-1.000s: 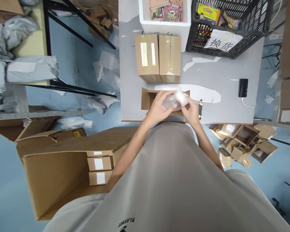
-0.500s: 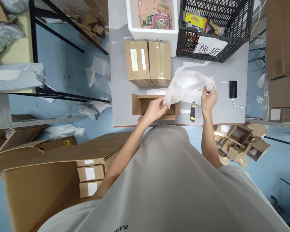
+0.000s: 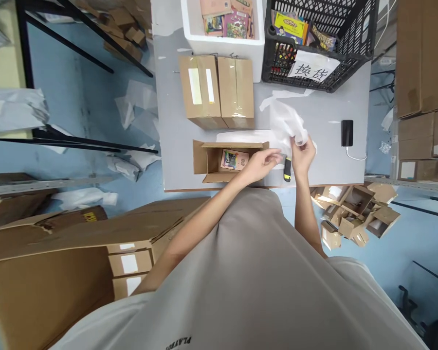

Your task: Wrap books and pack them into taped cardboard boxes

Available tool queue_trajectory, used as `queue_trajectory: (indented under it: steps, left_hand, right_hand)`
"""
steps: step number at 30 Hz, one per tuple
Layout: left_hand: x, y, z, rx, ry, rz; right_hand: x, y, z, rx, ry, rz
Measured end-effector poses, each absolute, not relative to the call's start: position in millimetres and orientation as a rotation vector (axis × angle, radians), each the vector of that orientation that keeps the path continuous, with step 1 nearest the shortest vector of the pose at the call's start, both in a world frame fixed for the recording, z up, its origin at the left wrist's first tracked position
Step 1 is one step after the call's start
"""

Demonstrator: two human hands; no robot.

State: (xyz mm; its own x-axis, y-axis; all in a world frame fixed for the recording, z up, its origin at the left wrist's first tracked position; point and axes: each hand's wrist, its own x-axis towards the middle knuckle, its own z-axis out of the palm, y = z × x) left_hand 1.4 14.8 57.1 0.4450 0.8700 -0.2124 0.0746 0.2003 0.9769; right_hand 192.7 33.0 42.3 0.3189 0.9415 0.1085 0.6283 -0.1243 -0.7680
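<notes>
A small open cardboard box (image 3: pixel 200 158) lies at the near edge of the grey table (image 3: pixel 175 136), with a colourful booklet (image 3: pixel 234 159) inside. My right hand (image 3: pixel 302 155) is closed on a crumpled white sheet of packing paper (image 3: pixel 286 119) held up over the table, right of the box. My left hand (image 3: pixel 264 163) pinches the lower edge of the same sheet beside the box's right flap. A black and yellow utility knife (image 3: pixel 287 170) lies between my hands on the table edge.
Two taped boxes (image 3: pixel 217 90) stand behind the open one. Further back are a white foam bin (image 3: pixel 222 46) and a black crate (image 3: pixel 314 73), both with booklets. A phone (image 3: pixel 347 132) on a cable lies right. Cartons and small boxes (image 3: pixel 354 218) cover the floor.
The white sheet was balled over the open box, then spread wide; now it is gathered to the right. My left hand left the box, uncovering the booklet inside.
</notes>
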Motion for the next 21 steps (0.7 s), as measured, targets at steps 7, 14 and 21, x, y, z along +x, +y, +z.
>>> queue_trajectory:
  steps: [7,14,21]
  left_hand:
    - [-96.2,-0.7,19.6,1.275,1.385,0.522]
    - [-164.6,-13.1,-20.4,1.129,1.616,0.516]
    - [-148.5,21.1,-47.8,1.374,1.6,0.072]
  right_hand:
    - [201.8,51.0,16.9,-2.18,-1.752,0.54]
    - [178.5,20.6,37.6,-2.212,-1.677,0.548]
    - [91.8,0.0,52.7,-1.908,-1.86,1.287]
